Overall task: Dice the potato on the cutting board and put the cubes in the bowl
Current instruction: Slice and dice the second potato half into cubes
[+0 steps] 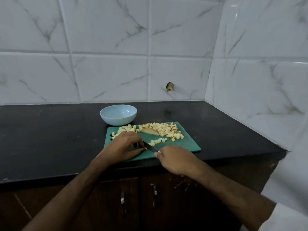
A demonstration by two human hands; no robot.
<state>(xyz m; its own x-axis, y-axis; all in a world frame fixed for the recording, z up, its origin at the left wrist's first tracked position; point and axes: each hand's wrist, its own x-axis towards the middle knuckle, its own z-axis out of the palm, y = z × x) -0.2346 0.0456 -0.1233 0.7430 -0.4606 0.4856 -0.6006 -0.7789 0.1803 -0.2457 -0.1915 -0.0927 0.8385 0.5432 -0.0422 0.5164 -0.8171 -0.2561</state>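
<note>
Our left hand (124, 145) arches over the cutting board (186, 144), fingertips pinching a small potato piece (146, 148). Our right hand (175, 160) keeps a closed grip on the knife (150, 147), blade angled toward the cubes (166, 130). The bowl (118, 115) sits behind on the counter (50, 139).

Centre of frame: cutting board (186, 145) on surface (50, 139); bowl (118, 114) just behind its left corner. Cubes (166, 130) along board's far edge, around potato piece (150, 131); knife (150, 147) nearer, lower centre.
</note>
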